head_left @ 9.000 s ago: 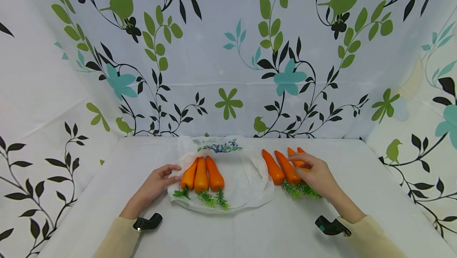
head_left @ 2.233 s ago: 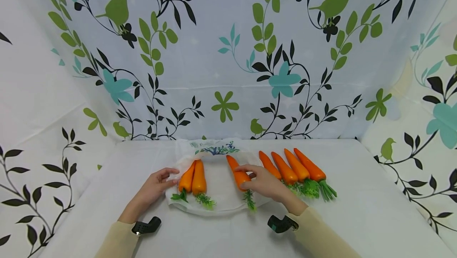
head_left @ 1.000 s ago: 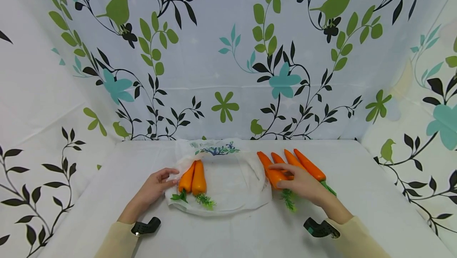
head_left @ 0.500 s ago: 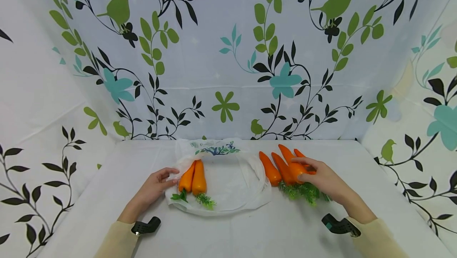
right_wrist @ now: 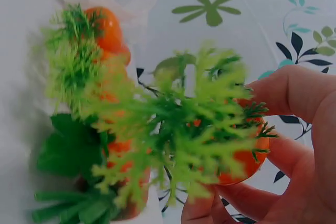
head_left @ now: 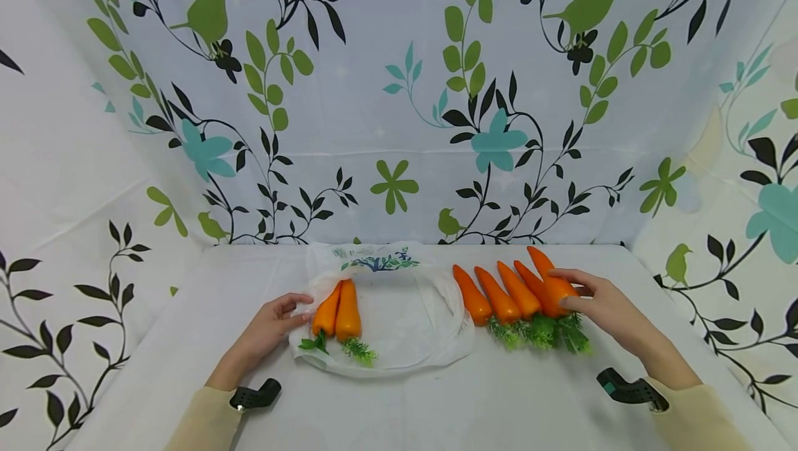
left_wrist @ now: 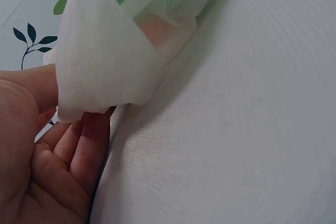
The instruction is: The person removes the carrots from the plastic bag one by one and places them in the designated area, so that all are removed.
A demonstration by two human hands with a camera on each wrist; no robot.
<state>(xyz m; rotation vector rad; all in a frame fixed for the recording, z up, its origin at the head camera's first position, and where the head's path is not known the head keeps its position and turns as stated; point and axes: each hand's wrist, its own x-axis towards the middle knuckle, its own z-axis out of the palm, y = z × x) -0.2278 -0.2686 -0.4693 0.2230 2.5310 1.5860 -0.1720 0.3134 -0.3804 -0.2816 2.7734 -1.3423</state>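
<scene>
One carrot [head_left: 557, 289] gripped in right hand [head_left: 601, 302], beside four others [head_left: 497, 296]; left hand [head_left: 272, 321] pinches edge of white bag [head_left: 411, 319].

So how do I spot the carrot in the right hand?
On the white table, right of the plastic bag, four carrots lie in a row. The carrot past their right end is the only one gripped by the right hand.

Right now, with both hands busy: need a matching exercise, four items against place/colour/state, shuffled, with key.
1. left hand
2. right hand
3. bag
4. carrot tops

A. white, with a tree print
B. holds a carrot at the right end of the row
C. green
D. holds the edge of something white

Pairs: 1-D, 2-B, 3-A, 4-C
</scene>
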